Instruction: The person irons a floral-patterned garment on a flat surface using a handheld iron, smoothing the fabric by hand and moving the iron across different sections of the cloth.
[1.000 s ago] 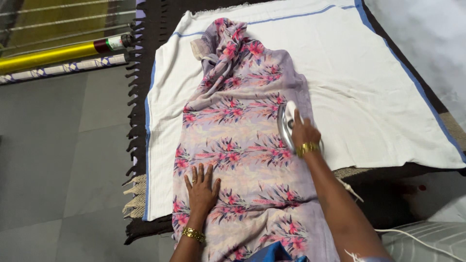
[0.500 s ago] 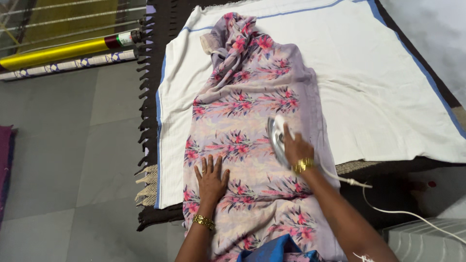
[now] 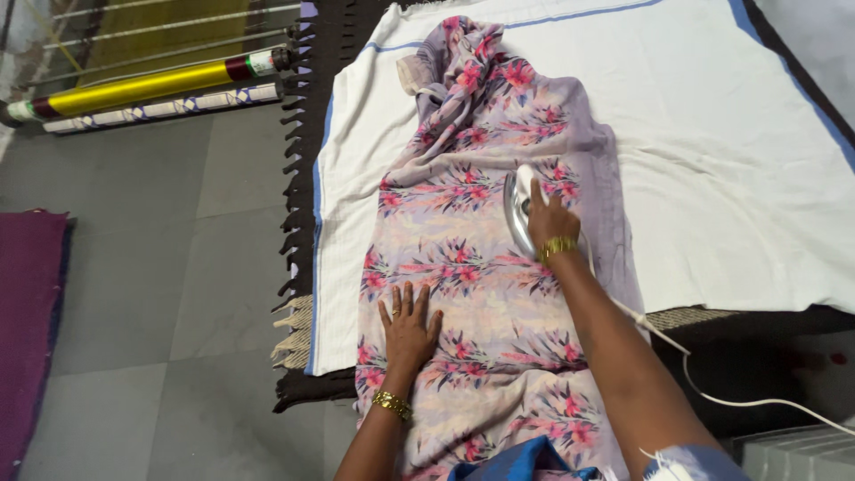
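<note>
A lilac cloth with pink flowers (image 3: pixel 481 267) lies lengthwise on a white sheet with a blue border (image 3: pixel 704 151). My right hand (image 3: pixel 550 223) grips the handle of a white and silver iron (image 3: pixel 518 207), which rests on the middle of the cloth. My left hand (image 3: pixel 410 328) lies flat with fingers spread on the cloth's near left part, pressing it down. Both wrists carry gold bangles. The far end of the cloth is bunched and creased.
The sheet covers a dark fringed mat (image 3: pixel 307 160) on a grey tiled floor. The iron's white cord (image 3: pixel 712 383) trails to the right. Yellow and patterned rolls (image 3: pixel 151 89) lie at the far left. A purple mat (image 3: pixel 27 312) is at the left edge.
My right hand has slid the iron from the cloth's right edge toward its middle. My left hand has stayed flat on the cloth. The camera view has shifted right.
</note>
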